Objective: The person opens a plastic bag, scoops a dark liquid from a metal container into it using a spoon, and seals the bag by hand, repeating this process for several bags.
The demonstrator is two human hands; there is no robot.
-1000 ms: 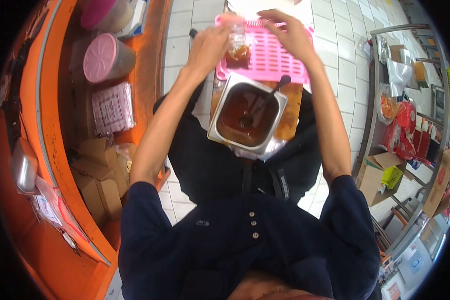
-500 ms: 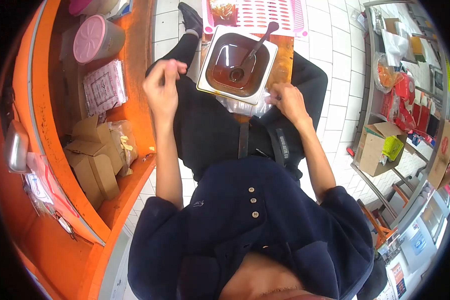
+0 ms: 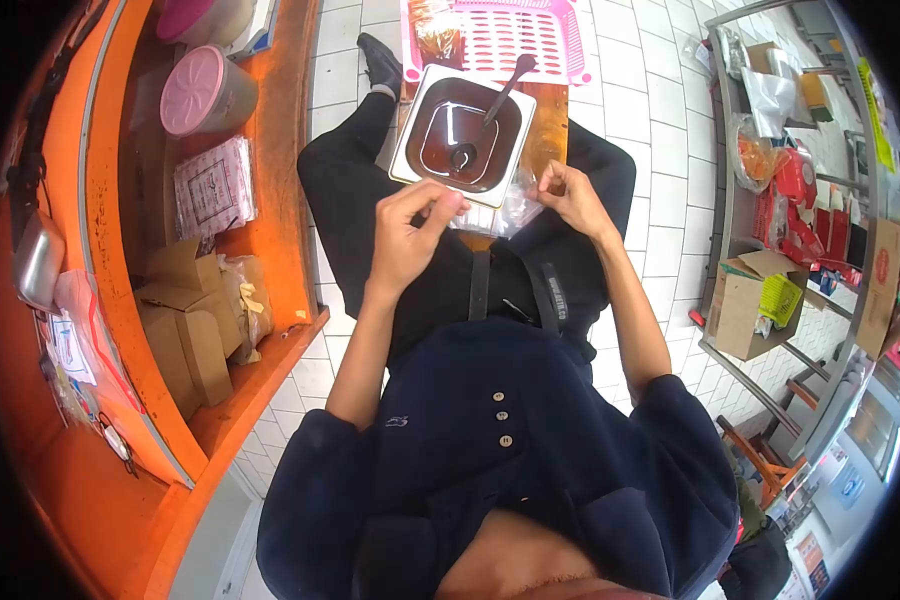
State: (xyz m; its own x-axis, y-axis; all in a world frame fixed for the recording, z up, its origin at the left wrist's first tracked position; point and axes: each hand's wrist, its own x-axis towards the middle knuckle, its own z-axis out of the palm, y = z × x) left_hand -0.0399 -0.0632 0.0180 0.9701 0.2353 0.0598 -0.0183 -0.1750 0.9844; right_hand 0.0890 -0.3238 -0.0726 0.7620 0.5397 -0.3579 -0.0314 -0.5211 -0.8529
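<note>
A metal pan (image 3: 515, 150) of dark reddish-brown liquid stands between my knees, with a dark ladle (image 3: 503, 95) leaning in it. My right hand (image 3: 573, 203) is beside the pan's near right corner, its thumb and fingers pinching a thin clear plastic bag (image 3: 517, 208). At the near left corner, my left hand (image 3: 410, 235) is closed, thumb against curled fingers; whatever may be between the fingertips is too small to make out. More clear plastic (image 3: 480, 218) lies under the pan's near edge, between my hands.
Beyond the pan is a pink and white slotted basket (image 3: 515, 40) with a filled clear bag (image 3: 437, 35) in it. An orange shelf (image 3: 260, 385) at left holds a lidded tub (image 3: 195, 92) and cardboard boxes (image 3: 185, 320). A metal rack (image 3: 755, 385) stands at right.
My left hand has come from the pan's left side to its near left corner, closing its fingers. My right hand stays at the plastic bag. The view has shifted slightly.
</note>
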